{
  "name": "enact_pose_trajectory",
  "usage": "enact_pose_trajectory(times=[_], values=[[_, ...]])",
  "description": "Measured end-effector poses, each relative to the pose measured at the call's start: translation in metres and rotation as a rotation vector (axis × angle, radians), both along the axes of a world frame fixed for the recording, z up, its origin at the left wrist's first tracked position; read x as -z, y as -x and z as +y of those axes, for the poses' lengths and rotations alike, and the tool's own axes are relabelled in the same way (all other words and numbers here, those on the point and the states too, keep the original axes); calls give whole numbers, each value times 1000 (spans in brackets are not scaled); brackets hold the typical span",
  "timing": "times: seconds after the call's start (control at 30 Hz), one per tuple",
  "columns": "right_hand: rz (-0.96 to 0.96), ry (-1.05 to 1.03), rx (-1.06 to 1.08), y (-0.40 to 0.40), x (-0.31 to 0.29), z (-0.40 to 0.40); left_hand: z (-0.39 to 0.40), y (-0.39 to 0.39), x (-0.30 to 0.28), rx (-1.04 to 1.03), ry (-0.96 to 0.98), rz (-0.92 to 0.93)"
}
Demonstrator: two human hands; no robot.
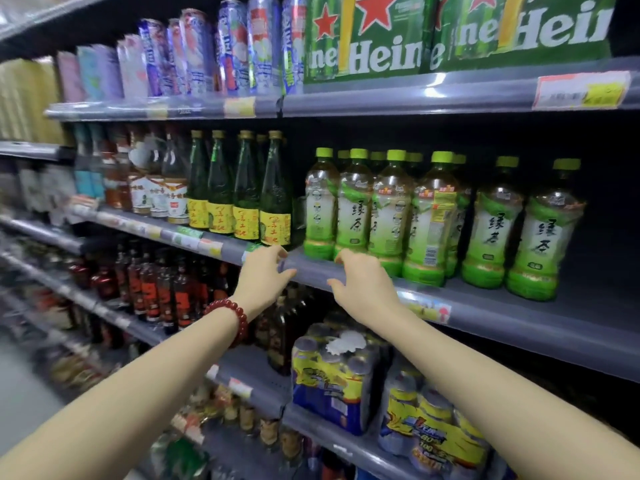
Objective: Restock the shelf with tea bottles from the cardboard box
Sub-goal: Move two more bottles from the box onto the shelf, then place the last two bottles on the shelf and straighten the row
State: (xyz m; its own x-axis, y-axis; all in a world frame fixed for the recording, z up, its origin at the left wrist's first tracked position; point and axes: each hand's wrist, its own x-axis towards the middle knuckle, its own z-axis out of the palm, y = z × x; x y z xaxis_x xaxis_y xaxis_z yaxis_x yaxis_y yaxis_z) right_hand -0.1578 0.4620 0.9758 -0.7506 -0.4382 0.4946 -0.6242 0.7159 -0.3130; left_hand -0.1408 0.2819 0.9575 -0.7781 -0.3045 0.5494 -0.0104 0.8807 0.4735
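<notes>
Head view: left hand and right hand empty, fingers loosely curled at shelf edge below tea bottles.

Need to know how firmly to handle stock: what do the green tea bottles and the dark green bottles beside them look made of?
Green tea bottles: clear plastic, probably; ribbed body, shrink-wrap label, moulded green cap. Dark green bottles: likely glass; deep glossy tint, slim neck, gold metal-looking cap.

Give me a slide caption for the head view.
Both empty hands, left and right, reach the shelf edge beside green tea bottles.
</notes>
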Motion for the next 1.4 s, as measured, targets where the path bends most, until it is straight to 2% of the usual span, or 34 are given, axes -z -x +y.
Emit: enact_pose_trajectory(times=[0.27,0.5,0.8,1.1,1.27,1.4], values=[[-124,-19,-267,-3,40,-116,-103,-84,44,-322,-39,-139],[-263,-99,-424,-23,88,-220,-185,-138,80,-523,-95,-230],[-402,-203,-464,-11,151,-348,-295,-131,139,-542,-178,-318],[-495,-264,-450,26,226,-411,-347,-104,214,-548,-288,-508],[-568,-304,-467,42,297,-430,-353,-91,276,-515,-367,-592],[-624,-338,-494,51,375,-443,-360,-83,356,-529,-401,-650]])
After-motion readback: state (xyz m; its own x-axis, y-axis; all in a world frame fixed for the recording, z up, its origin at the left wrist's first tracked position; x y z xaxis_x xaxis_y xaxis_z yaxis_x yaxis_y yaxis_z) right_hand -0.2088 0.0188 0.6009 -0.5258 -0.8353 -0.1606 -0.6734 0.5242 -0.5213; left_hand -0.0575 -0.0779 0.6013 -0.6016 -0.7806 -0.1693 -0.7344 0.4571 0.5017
